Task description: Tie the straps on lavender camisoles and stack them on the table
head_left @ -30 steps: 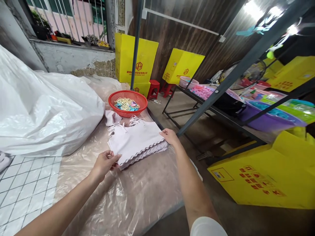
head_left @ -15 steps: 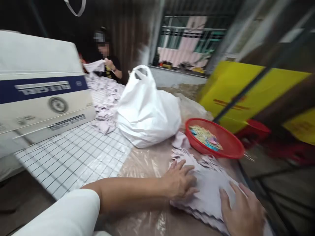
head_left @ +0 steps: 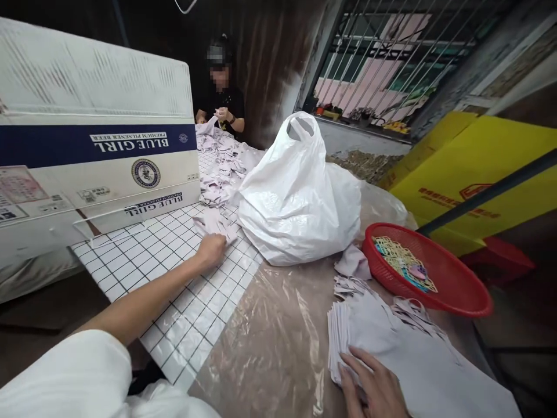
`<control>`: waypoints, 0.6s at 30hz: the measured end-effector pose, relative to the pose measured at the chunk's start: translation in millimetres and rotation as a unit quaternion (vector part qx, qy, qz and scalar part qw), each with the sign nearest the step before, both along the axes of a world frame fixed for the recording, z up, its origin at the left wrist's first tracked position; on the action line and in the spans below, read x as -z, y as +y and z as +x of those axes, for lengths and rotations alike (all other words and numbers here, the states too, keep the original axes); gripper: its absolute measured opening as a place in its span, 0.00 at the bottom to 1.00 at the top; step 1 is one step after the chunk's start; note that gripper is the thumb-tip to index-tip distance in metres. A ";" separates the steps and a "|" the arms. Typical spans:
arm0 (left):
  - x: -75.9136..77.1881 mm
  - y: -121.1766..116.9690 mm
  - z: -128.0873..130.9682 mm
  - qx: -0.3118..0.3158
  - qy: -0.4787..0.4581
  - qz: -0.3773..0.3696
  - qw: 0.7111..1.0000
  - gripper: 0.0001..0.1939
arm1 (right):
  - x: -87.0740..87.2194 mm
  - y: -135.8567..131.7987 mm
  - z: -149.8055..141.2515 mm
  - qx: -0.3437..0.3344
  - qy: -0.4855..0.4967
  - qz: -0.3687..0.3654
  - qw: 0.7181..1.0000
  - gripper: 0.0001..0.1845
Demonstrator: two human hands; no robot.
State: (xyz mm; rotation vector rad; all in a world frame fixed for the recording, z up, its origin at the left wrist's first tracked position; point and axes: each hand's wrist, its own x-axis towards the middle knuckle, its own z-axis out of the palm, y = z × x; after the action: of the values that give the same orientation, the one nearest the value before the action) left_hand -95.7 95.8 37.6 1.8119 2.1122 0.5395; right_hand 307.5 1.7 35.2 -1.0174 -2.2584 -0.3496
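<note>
My left hand (head_left: 212, 251) reaches out over the white grid-patterned part of the table. Its fingers are closed on a pale lilac fabric piece (head_left: 212, 222) with cut edges, which lies just in front of the knuckles. Near the lower right, my right hand (head_left: 378, 386) rests with fingers apart on the left edge of a stack of pale fabric pieces (head_left: 418, 342). Fringe-like strips show along the stack's far side. Beyond my left hand is a loose heap of similar fabric pieces (head_left: 221, 168).
A white plastic bag (head_left: 300, 203) stands mid-table. Right of it, a red basket (head_left: 456, 278) holds yellowish and blue items. A beer carton (head_left: 100, 145) stands upside down at left. Another person (head_left: 226, 104) handles fabric at the far end. Yellow board (head_left: 487, 168) stands at right.
My left hand has moved from the stack leftward and away onto the grid surface, closing on a fabric piece. My right hand stays on the stack. The view has shifted left.
</note>
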 end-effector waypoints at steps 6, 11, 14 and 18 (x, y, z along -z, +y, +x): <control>-2.5 -82.4 41.0 0.250 -0.191 -0.001 0.949 0.05 | -10.1 -19.5 -77.9 0.029 0.059 -0.127 0.990 0.09; -5.4 -84.3 -1.9 0.181 -0.142 0.043 0.972 0.07 | 5.0 -45.4 -112.8 0.071 0.088 -0.267 0.957 0.08; 6.7 -89.3 -3.5 0.242 -0.083 0.035 0.966 0.07 | 18.5 -56.8 -126.5 0.094 0.059 -0.306 0.946 0.10; 26.4 -105.2 12.5 0.248 0.022 0.013 0.968 0.07 | 30.6 -60.8 -133.4 0.139 0.020 -0.331 0.933 0.06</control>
State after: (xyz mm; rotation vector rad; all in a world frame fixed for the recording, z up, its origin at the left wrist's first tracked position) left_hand -83.2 -9.4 11.2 2.2747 1.5836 0.3983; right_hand 174.0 -59.2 4.5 -1.6698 -2.2327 0.3523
